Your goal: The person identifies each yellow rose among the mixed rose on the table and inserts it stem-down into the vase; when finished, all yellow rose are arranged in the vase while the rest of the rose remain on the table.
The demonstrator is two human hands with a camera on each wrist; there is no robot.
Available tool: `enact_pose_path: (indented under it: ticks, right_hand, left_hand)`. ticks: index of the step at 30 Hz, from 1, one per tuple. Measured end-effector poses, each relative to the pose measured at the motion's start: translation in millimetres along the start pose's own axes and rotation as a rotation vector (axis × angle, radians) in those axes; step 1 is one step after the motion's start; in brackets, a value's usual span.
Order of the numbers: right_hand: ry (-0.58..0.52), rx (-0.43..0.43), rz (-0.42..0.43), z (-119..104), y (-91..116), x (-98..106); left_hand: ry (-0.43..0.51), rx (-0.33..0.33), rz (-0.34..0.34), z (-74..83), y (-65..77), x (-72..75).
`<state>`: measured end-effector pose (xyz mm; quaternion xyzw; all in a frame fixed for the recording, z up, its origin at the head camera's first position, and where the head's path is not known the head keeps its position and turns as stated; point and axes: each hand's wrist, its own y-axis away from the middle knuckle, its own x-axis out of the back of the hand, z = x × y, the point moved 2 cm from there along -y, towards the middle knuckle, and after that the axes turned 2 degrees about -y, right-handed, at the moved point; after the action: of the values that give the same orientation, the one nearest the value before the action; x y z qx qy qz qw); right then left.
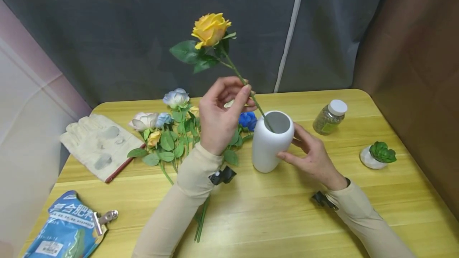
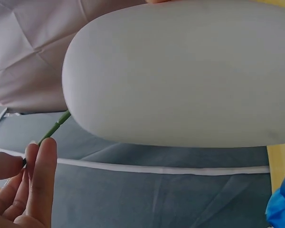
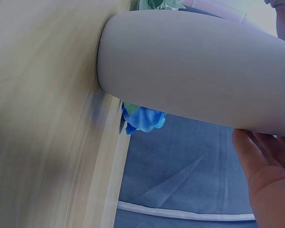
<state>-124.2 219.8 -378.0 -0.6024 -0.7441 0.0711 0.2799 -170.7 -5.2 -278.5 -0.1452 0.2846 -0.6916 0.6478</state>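
I note left hand [image 1: 218, 122] pinching yellow rose stem [image 1: 234, 68], right hand [image 1: 313, 157] gripping white vase [image 1: 270, 150]; sideways stem force could tip it.

Vase [image 1: 270, 150] between flowers [image 1: 167, 140] and jar [image 1: 328, 118]

The white vase [image 1: 271, 150] looks smooth and satin-matt, like ceramic. The yellow rose [image 1: 210, 31] has cloth-like petals and a plastic-looking stem [image 1: 235, 69]. The table [image 1: 279, 218] shows woodgrain with a soft sheen; the glove [image 1: 98, 144] looks like rough, matt cloth, the blue bag [image 1: 68, 230] glossy plastic film, its clip [image 1: 104, 219] shiny metal, the jar [image 1: 325, 122] smooth and clear, its lid [image 1: 338, 107] smooth white plastic
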Motion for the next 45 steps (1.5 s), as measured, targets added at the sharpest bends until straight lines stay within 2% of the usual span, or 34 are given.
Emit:
enact_pose_path:
  ticks: [8, 16, 24, 31, 36, 45]
  right_hand:
    - [0.004, 0.002, 0.002, 1, 0, 0]
    - [0.002, 0.018, -0.002, 1, -1, 0]
    - [-0.003, 0.017, -0.004, 0, -1, 0]
    - [0.001, -0.005, -0.008, 0, 0, 0]
    - [0.003, -0.012, -0.012, 1, 0, 0]
    - [0.004, -0.015, -0.013, 0, 0, 1]
  left_hand:
    - [-0.11, 0.008, -0.064, -6.3, 3.2, -5.3]
    - [-0.313, 0.037, -0.096, -11.5, 6.7, -8.5]
    - [-0.452, 0.032, -0.138, -14.4, 8.3, -10.7]
    - [-0.505, 0.053, -0.165, -19.0, 10.4, -12.3]
    - [-0.562, 0.044, -0.173, -22.6, 11.6, -13.7]
    - [-0.536, 0.056, -0.15, -22.9, 11.9, -14.3]
